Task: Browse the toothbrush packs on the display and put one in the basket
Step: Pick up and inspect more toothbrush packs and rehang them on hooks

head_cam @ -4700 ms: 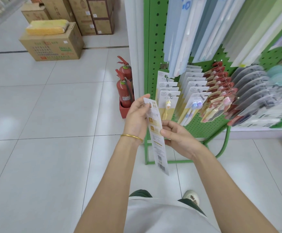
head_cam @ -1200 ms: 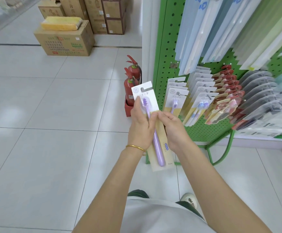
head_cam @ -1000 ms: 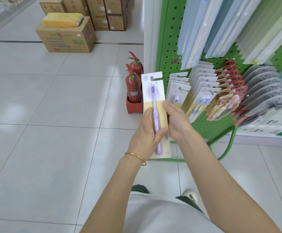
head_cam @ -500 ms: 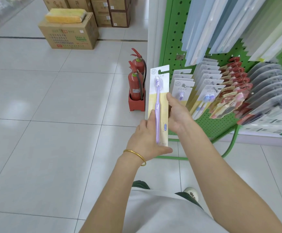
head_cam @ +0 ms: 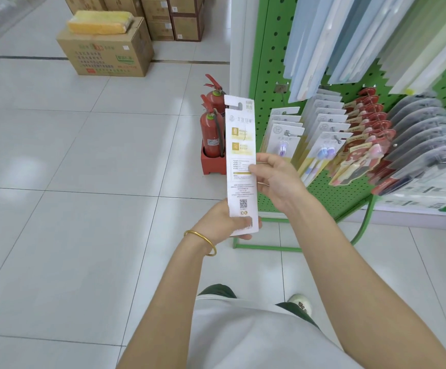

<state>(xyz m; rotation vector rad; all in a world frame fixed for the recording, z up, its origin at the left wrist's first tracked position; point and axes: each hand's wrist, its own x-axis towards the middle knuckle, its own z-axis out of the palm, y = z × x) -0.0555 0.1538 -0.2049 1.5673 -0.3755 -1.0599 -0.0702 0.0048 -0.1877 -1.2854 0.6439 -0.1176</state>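
- Head view: my left hand (head_cam: 223,222) pinches the bottom of the toothbrush pack (head_cam: 241,166), fingers closed on the card.
- My right hand (head_cam: 276,179) steadies its right edge, thumb and fingertips closed on it.
- I hold it upright, printed back toward me, probably to read it.
- It hangs just left of the green display rack (head_cam: 267,62), beside hung packs (head_cam: 283,134).
- I see no basket anywhere.

Scene brightly and evenly lit; soft glare patches seen on the white floor tiles (head_cam: 56,161); shadows faint; wide-angle bending noted at frame edges; motion blur seen on the left hand (head_cam: 223,223); hanging packs at far right (head_cam: 427,145) smeared.
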